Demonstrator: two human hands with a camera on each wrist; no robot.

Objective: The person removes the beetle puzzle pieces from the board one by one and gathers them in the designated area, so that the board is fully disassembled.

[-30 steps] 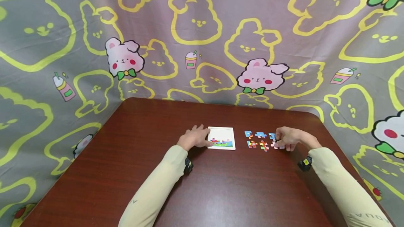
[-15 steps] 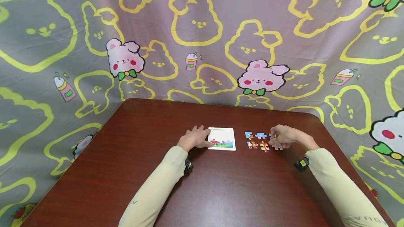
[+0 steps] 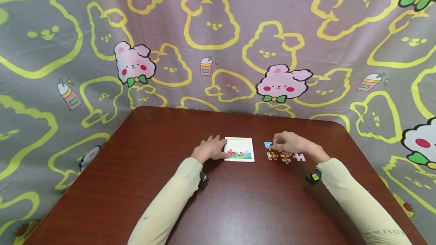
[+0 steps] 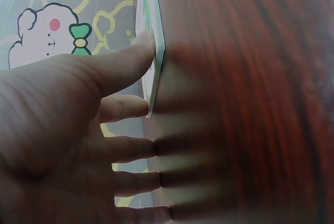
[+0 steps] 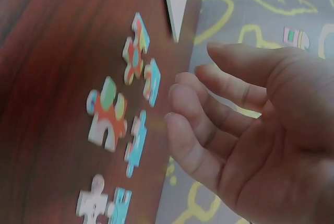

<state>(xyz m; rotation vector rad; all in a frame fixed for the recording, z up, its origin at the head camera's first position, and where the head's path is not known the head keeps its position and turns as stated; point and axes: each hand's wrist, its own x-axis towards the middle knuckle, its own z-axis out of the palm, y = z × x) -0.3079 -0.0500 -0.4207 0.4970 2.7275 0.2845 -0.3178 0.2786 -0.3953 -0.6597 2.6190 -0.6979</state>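
A white-framed jigsaw board lies flat on the table, its lower strip filled with a colourful picture. My left hand rests at its left edge: in the left wrist view the thumb lies on the frame, the other fingers straight with tips down at the tabletop. My right hand hovers over loose jigsaw pieces, fingers loosely bent and holding nothing. Beneath it show an orange piece, a blue piece and a pale pink piece. In the head view the hand hides some upper-row pieces.
The dark red-brown table reaches back to a grey cloth printed with yellow outlines and rabbit heads. Another blue piece lies between the board and my right hand.
My right hand has moved left across the pieces, from the right end of the rows to above their middle, uncovering the pink piece. My left hand and the board have stayed put.
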